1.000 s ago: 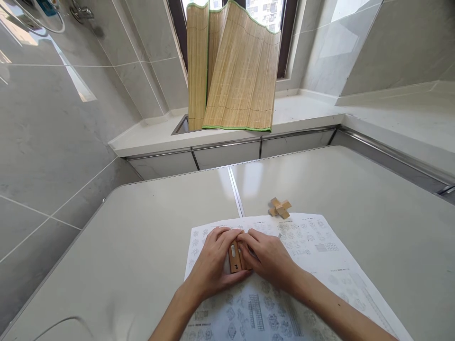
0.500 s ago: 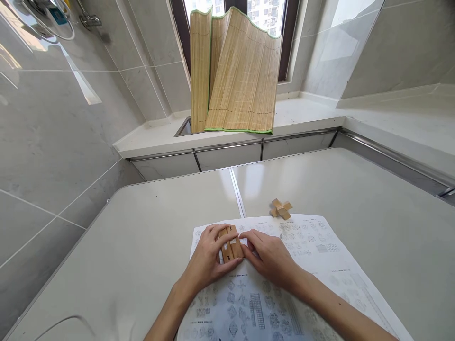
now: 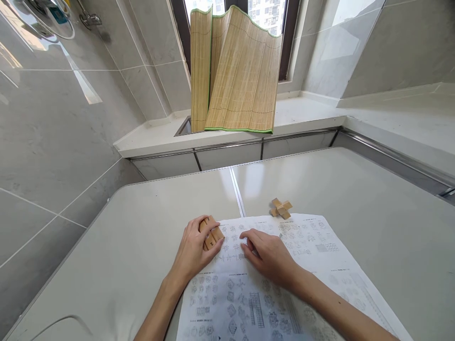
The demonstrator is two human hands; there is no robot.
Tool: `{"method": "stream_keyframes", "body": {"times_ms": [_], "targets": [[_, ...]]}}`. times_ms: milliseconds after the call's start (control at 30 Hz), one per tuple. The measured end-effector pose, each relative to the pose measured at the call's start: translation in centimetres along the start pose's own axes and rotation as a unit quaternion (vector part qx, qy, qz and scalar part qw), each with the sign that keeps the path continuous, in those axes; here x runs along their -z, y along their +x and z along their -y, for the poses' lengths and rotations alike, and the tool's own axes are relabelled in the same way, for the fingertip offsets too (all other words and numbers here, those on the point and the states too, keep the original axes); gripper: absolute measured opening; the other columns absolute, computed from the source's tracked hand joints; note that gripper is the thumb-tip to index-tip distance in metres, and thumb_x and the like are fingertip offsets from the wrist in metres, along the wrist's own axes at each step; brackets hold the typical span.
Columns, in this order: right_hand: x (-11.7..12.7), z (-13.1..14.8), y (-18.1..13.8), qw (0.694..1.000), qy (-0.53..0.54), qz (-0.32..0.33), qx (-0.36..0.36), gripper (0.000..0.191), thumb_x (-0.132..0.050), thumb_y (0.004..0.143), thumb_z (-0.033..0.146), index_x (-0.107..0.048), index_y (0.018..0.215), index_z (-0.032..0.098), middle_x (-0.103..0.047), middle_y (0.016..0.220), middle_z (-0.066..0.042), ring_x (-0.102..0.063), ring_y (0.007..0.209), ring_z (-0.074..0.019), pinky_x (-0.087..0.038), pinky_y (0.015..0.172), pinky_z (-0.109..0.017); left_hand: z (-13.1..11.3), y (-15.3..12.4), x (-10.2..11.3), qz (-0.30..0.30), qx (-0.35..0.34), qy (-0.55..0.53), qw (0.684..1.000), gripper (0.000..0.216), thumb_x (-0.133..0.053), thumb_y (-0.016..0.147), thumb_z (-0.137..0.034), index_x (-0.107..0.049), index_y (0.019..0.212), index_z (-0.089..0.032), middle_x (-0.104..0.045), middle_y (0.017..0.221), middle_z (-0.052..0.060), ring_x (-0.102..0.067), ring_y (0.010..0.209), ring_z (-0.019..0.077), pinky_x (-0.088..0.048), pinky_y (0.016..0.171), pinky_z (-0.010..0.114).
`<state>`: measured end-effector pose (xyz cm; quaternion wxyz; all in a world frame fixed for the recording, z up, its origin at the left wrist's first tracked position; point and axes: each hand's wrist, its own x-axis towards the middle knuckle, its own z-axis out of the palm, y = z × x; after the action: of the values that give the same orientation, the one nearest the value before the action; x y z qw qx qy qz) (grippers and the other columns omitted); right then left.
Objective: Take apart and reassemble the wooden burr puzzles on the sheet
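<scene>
Left hand point(image 3: 190, 246): grasped a set of wooden pieces point(image 3: 213, 231), flat and side by side, the thumb bent along their near end and the fingers draped over the far part. One piece bore a black figure 2 close to the thumb; a second dark mark, at the far end, was too small to read. The set lay to the left of the right hand, well apart from it, at the far left corner of the sheet; whether it rested on paper or table could not be told.

Right hand point(image 3: 266, 253): released, fingers loosely curled, forefinger and thumb parted over the printed sheet point(image 3: 316, 260).

Printed sheet: one, white, spread beneath the right hand and reaching toward the person, covered in small grey diagrams and lines of text.

Wooden cross point(image 3: 280, 208): one, of interlocked bars, stood on the table beyond the right hand, just past the far edge of the sheet.

Table point(image 3: 106, 265): pale and glossy, extended on both sides of the hands, with a light strip point(image 3: 237, 192) running away beyond them.

Bamboo mat point(image 3: 245, 76): green-edged, stood folded far beyond both hands, before a window
</scene>
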<state>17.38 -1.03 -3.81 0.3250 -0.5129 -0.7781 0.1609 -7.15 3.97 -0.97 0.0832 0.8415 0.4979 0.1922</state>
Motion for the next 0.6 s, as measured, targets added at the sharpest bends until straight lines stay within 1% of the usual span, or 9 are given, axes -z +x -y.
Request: {"method": "stream_keyframes", "body": {"times_ms": [100,267,367,500,600], "targets": [[0.08,0.03,0.01,1.000,0.000,-0.001,0.002,0.014,-0.050,0.102,0.021,-0.063,0.107,0.021,-0.068,0.082,0.000,-0.062,0.065,-0.0156,-0.036,0.057,-0.027,0.01,0.07,-0.11,-0.025,0.024,0.013,0.999,0.036,-0.065,0.094,-0.043,-0.067,0.128,-0.033,-0.055,0.139,0.009,-0.056,0.127,0.0322,-0.052,0.105,0.054],[0.09,0.04,0.04,1.000,-0.003,-0.001,0.005,0.013,-0.050,0.102,0.020,-0.063,0.107,0.021,-0.069,0.083,-0.001,-0.063,0.066,-0.0159,-0.036,0.057,-0.027,-0.24,0.20,-0.02,-0.048,0.045,0.020,0.998,0.034,-0.067,0.092,-0.045,-0.068,0.121,-0.029,-0.059,0.132,0.010,-0.059,0.122,0.0325,-0.053,0.103,0.052],[0.09,0.00,0.07,1.000,-0.004,0.002,0.007,0.014,-0.050,0.102,0.021,-0.062,0.108,0.021,-0.069,0.084,-0.001,-0.064,0.066,-0.0161,-0.037,0.057,-0.027,-0.23,0.29,-0.04,-0.059,0.068,0.021,0.996,0.033,-0.067,0.091,-0.047,-0.069,0.118,-0.027,-0.060,0.131,0.011,-0.059,0.122,0.0335,-0.054,0.100,0.052],[0.16,-0.07,0.07,1.000,0.002,0.007,0.006,0.015,-0.049,0.102,0.020,-0.062,0.110,0.021,-0.070,0.083,-0.002,-0.064,0.066,-0.0169,-0.039,0.058,-0.028,0.06,0.31,-0.38,-0.070,0.088,0.031,0.993,0.037,-0.066,0.092,-0.049,-0.069,0.121,-0.027,-0.059,0.132,0.011,-0.057,0.123,0.0335,-0.055,0.100,0.052],[0.28,-0.05,0.04,1.000,0.019,0.013,-0.006,0.018,-0.049,0.102,0.021,-0.060,0.117,0.021,-0.069,0.082,0.000,-0.064,0.065,-0.0172,-0.041,0.060,-0.029,0.31,0.22,-0.69,-0.076,0.099,0.038,0.992,0.040,-0.064,0.094,-0.051,-0.068,0.125,-0.026,-0.058,0.136,0.012,-0.055,0.126,0.0346,-0.056,0.100,0.052]]}}
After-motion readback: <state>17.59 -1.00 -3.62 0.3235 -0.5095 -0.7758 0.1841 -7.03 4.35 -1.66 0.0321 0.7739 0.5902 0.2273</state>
